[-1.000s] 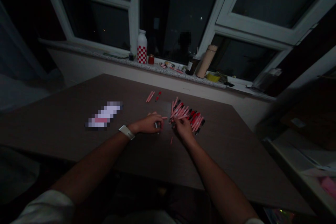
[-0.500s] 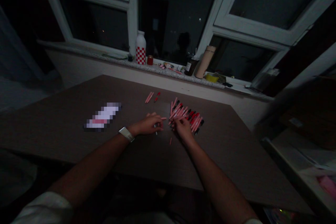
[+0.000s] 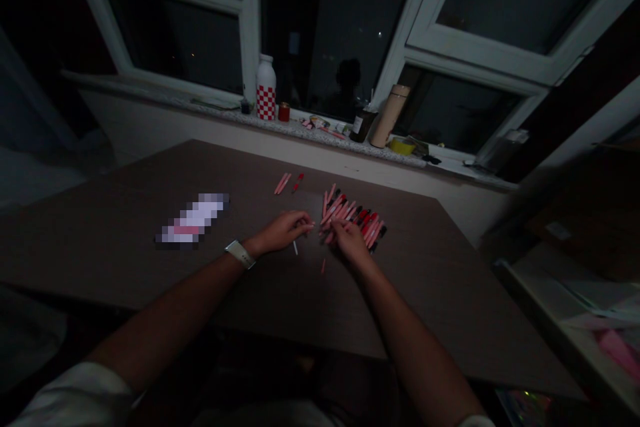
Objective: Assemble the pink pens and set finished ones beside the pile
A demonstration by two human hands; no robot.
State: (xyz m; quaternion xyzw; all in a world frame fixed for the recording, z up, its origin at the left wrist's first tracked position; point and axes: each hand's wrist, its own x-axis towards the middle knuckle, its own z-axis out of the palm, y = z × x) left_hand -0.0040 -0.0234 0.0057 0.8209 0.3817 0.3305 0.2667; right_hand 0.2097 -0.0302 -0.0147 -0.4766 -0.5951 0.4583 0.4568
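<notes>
On the brown table (image 3: 240, 300) lies a loose pile of pink, red and black pens (image 3: 345, 208), most of them pink. My right hand (image 3: 350, 240) is at the pile's near side, thumb and fingers closed together; what they pinch is too dark to make out. Just left of it, my left hand (image 3: 286, 229) has its fingertips pressed together, pointing toward the right hand, and anything in them is too small to name. A thin white stick (image 3: 295, 248) shows below the left hand. One small pink piece (image 3: 323, 265) lies nearer me, between the hands.
Beyond my left hand lie two pink pens (image 3: 283, 183) and a red pen (image 3: 298, 182). A blurred-out flat object (image 3: 193, 220) rests at the left. Along the windowsill (image 3: 220, 111) stand a checkered bottle (image 3: 266, 90), a red jar (image 3: 284, 112) and a beige flask (image 3: 390, 117).
The left hand's fingers have drawn together, and the pink stick that stuck out from them toward the right no longer shows clearly. The right hand stays beside the pile. The view has shifted slightly.
</notes>
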